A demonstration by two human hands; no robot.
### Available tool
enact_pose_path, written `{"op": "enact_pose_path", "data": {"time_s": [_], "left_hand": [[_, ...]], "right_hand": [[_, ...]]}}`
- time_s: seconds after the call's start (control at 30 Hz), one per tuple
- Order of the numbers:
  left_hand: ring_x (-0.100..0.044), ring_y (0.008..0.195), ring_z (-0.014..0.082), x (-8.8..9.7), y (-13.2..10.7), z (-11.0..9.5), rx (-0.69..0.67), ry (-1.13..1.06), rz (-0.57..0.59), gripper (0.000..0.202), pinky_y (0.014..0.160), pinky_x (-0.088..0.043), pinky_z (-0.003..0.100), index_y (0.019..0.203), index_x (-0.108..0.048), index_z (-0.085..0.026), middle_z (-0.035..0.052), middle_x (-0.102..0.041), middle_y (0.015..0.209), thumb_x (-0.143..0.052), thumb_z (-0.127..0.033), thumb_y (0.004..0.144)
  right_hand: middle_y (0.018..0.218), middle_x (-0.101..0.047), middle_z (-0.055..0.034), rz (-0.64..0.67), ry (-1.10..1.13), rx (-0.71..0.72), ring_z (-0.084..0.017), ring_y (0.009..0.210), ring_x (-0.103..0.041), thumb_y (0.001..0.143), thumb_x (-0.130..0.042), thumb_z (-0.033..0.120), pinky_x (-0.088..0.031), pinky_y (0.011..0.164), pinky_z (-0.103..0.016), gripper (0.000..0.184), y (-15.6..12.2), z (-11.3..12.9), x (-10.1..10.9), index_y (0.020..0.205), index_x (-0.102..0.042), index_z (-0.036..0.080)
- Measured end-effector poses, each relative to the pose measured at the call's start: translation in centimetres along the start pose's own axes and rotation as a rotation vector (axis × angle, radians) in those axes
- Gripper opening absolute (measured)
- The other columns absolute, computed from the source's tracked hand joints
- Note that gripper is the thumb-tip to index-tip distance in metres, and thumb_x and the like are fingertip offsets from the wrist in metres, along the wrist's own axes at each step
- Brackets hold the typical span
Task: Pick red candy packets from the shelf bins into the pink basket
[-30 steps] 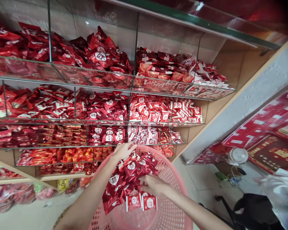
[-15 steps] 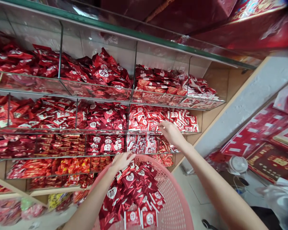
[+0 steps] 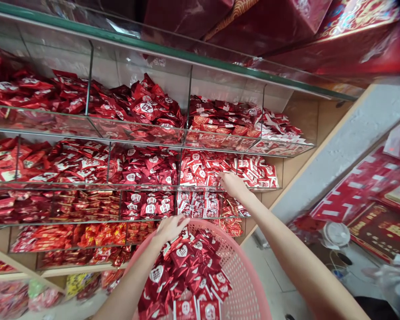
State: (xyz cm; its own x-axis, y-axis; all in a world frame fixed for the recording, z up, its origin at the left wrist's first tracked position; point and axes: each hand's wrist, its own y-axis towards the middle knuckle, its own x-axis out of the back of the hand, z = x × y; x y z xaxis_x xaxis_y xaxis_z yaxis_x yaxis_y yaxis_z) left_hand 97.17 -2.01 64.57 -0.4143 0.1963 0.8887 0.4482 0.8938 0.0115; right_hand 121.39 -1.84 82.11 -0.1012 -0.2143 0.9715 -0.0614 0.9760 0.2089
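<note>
A pink perforated plastic basket [image 3: 250, 266] tilts below the shelves, holding a heap of dark red wrapped packets [image 3: 186, 262] and several smaller red-and-white packets [image 3: 209, 309]. My left hand [image 3: 171, 227] is closed on the basket's far rim. My right hand [image 3: 234, 184] reaches over the glass front of a shelf compartment, among small red-and-white packets [image 3: 198, 171]. Its fingers are curled together at the packets; what lies between them is hidden.
Glass shelves [image 3: 146, 138] with upright dividers hold several rows of red and orange packets. A thick glass edge [image 3: 173, 50] runs above, with large dark red boxes [image 3: 270, 31] on top. At right are a wooden side panel [image 3: 323, 133] and a white wall [image 3: 360, 129].
My right hand has shifted slightly left and deeper into the red-and-white packets, its fingers now drawn closer together. The view has tilted a little; my left hand stays on the basket rim.
</note>
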Motion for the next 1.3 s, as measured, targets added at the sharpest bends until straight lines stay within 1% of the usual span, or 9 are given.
{"op": "enact_pose_path", "data": {"time_s": [0.13,0.27,0.4,0.6,0.73,0.83,0.97,1.1,1.3], "left_hand": [[-0.063,0.088,0.0238,0.0,0.1,-0.1,-0.001,0.006,0.002,0.062,0.075,-0.042,0.031,0.104,-0.061,-0.03,0.003,-0.069,0.093,-0.016,-0.068,0.084],[-0.063,0.087,0.0232,0.1,0.1,-0.2,0.01,0.005,0.004,0.061,0.074,-0.042,0.03,0.104,-0.061,-0.029,0.003,-0.069,0.093,-0.017,-0.067,0.084],[-0.063,0.09,0.0241,0.0,0.1,-0.2,0.02,-0.003,0.01,0.061,0.077,-0.042,0.031,0.106,-0.06,-0.028,0.0041,-0.069,0.094,-0.019,-0.067,0.084],[-0.063,0.09,0.0259,-0.2,0.0,-0.1,0.025,-0.018,-0.001,0.06,0.076,-0.041,0.032,0.106,-0.06,-0.027,0.0053,-0.069,0.094,-0.02,-0.067,0.085],[-0.062,0.09,0.0237,-0.1,-0.1,-0.2,0.042,-0.052,0.02,0.054,0.077,-0.04,0.03,0.104,-0.06,-0.027,0.0031,-0.069,0.093,-0.026,-0.065,0.085],[-0.062,0.088,0.023,0.1,-0.1,-0.1,0.025,-0.066,0.034,0.052,0.076,-0.041,0.029,0.103,-0.059,-0.029,0.0019,-0.068,0.094,-0.027,-0.065,0.085],[-0.062,0.088,0.0222,0.4,-0.2,0.0,-0.014,-0.068,0.055,0.049,0.074,-0.041,0.028,0.106,-0.058,-0.031,0.0009,-0.068,0.095,-0.03,-0.064,0.084],[-0.061,0.088,0.0194,0.6,0.0,0.5,-0.039,-0.133,0.071,0.043,0.075,-0.04,0.026,0.113,-0.055,-0.033,-0.0018,-0.067,0.099,-0.035,-0.058,0.084],[-0.055,0.066,0.0129,0.2,0.7,1.9,-0.044,-0.211,0.16,0.034,0.066,-0.038,0.023,0.107,-0.052,-0.029,-0.0063,-0.062,0.074,-0.038,-0.051,0.084]], "right_hand": [[0.09,-0.067,-0.0084,-0.116,0.157,0.044,-0.02,0.086,-0.061,0.089,-0.042,0.021,-0.039,0.069,-0.026,0.021,-1.1,-0.5,0.4,0.096,-0.061,0.019],[0.091,-0.065,-0.0068,-0.469,0.314,0.127,-0.017,0.08,-0.061,0.091,-0.039,0.027,-0.043,0.068,-0.026,0.024,-3.8,-0.5,0.1,0.098,-0.06,0.019],[0.096,-0.065,-0.0088,-0.769,0.403,0.255,-0.016,0.09,-0.062,0.091,-0.041,0.023,-0.048,0.079,-0.028,0.025,-7.1,0.5,-1.9,0.107,-0.059,0.019],[0.098,-0.068,-0.0079,-0.85,0.458,0.357,-0.016,0.09,-0.064,0.087,-0.048,0.016,-0.053,0.079,-0.028,0.028,-10.6,2.2,-5.5,0.113,-0.059,0.022],[0.096,-0.067,-0.0078,-0.764,0.627,0.298,-0.016,0.089,-0.064,0.087,-0.047,0.017,-0.052,0.079,-0.029,0.024,-12.1,4.0,-7.3,0.108,-0.06,0.021],[0.09,-0.065,-0.0066,-0.54,0.826,0.133,-0.017,0.083,-0.062,0.09,-0.044,0.025,-0.05,0.075,-0.029,0.019,-12.8,6.0,-8.8,0.099,-0.06,0.021],[0.079,-0.062,-0.0037,-0.217,1.001,-0.031,-0.017,0.074,-0.058,0.09,-0.042,0.037,-0.046,0.068,-0.028,0.025,-13.2,7.8,-11.6,0.08,-0.058,0.02],[0.073,-0.058,-0.0029,-0.083,1.127,-0.074,-0.017,0.073,-0.055,0.086,-0.043,0.045,-0.044,0.068,-0.028,0.032,-13.1,8.3,-14.4,0.072,-0.054,0.019],[0.055,-0.046,0.004,0.082,1.455,-0.201,-0.012,0.048,-0.045,0.074,-0.053,0.057,-0.042,0.049,-0.026,0.039,-11.4,7.8,-16.3,0.065,-0.046,0.02]]}}
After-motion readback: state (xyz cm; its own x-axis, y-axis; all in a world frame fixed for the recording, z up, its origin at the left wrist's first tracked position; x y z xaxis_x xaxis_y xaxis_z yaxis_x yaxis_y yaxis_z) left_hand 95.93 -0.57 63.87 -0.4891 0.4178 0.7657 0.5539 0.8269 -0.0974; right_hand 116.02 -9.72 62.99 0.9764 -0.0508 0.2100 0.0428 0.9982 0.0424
